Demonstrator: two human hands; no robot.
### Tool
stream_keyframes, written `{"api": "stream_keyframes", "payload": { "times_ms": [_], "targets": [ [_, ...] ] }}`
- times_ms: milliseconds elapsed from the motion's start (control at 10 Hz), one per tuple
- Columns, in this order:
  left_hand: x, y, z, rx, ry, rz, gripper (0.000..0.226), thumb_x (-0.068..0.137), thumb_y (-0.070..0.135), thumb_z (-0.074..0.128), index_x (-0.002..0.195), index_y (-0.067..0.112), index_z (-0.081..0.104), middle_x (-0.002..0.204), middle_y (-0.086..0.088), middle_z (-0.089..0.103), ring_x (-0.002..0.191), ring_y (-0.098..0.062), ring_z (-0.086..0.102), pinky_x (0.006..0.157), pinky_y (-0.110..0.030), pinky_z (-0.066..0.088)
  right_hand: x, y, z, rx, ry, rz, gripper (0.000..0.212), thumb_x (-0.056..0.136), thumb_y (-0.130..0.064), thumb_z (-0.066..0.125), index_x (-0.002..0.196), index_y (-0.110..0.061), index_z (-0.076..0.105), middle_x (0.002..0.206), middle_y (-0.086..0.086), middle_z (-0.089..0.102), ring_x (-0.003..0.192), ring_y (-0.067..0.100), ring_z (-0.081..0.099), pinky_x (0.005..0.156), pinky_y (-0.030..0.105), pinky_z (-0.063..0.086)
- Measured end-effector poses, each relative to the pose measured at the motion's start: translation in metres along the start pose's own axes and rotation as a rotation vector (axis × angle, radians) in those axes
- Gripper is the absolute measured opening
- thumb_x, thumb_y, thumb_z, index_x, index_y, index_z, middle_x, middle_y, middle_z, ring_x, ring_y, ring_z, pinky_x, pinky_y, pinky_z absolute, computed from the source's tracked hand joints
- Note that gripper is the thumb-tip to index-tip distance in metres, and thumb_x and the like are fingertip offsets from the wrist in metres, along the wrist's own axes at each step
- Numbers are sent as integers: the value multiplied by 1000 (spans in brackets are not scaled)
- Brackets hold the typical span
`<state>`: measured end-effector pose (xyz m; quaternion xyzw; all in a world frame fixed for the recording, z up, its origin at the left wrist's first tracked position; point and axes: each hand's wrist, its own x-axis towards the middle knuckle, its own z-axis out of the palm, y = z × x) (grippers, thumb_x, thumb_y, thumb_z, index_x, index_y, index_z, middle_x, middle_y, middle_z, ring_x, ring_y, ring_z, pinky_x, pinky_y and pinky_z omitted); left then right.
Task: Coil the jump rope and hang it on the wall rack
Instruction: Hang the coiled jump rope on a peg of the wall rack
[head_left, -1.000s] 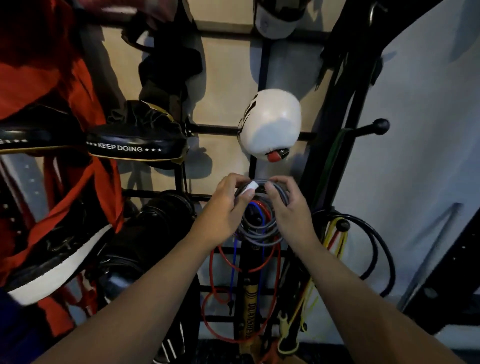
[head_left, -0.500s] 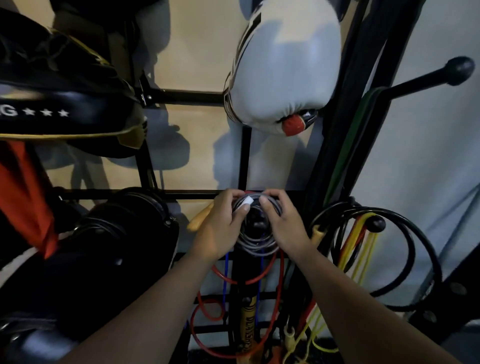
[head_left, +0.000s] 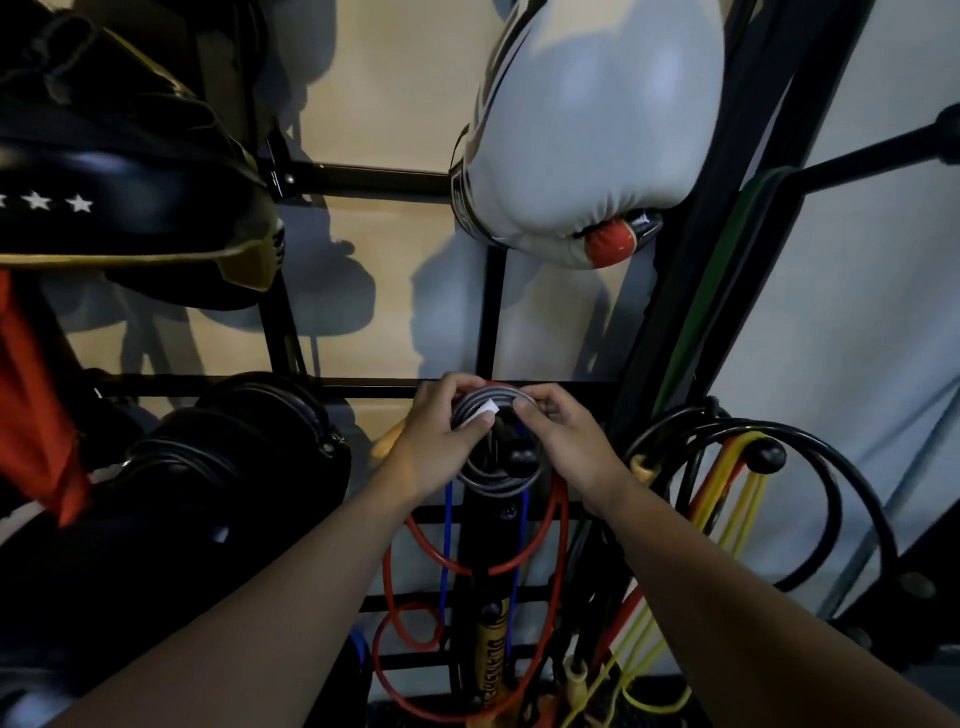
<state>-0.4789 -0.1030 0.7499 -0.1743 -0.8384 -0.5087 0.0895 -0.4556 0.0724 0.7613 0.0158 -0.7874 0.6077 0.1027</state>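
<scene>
1. Beige wall behind the rack (head_left: 550, 388).
2. Both hands, left (head_left: 441, 451) and right (head_left: 569, 448), pinch the coiled rope (head_left: 491, 480), its loop around a peg (head_left: 522, 457).
3. Coiling looks done; releasing remains.

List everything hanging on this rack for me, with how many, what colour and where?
grey rope: one coil, grey, centre, looped around a black peg knob
white tag: one, on the coil's top
boxing glove: one, white with red tip, top centre
black pad: one, black with gold edge and white stars, upper left
red rope: one, lower centre
blue cord: one, beside the red rope
black cable: one coil, on the right peg
yellow bands: several, lower right
rack: one, black bars
left hand: grip on the coil's left side
right hand: grip on the coil's right side
</scene>
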Motion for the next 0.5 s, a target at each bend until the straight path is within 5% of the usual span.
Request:
{"api": "stream_keyframes", "payload": {
  "times_ms": [200, 400, 500],
  "targets": [
    [-2, 7, -10, 54, -39, 29, 35, 92, 26, 70, 127, 29, 65, 125, -7, 57, 120, -20, 55, 104, -33, 45, -2, -11, -8, -8, 4, -1, 21, 101, -26, 64, 115, -16, 75, 122, 9, 72, 114, 22, 68, 103, 31, 52],
    [-7, 21, -24, 85, -30, 83, 32, 96, 25, 67, 128, 25, 69, 124, -7, 57, 119, -21, 56, 99, -23, 42, -12, -30, -15, -7, 22, -27, 28, 104, -28, 58, 126, -15, 70, 116, -2, 71, 104, 5, 67, 79, 5, 50],
    [-10, 26, -31, 67, -16, 71, 32, 97, 25, 65, 129, 23, 67, 126, -5, 56, 117, -18, 56, 91, -11, 39, -18, -36, -19, 28, 55, -24, 29, 105, -29, 57, 127, -16, 70, 106, -7, 71, 87, -8, 68, 69, 4, 49]
  ]
}}
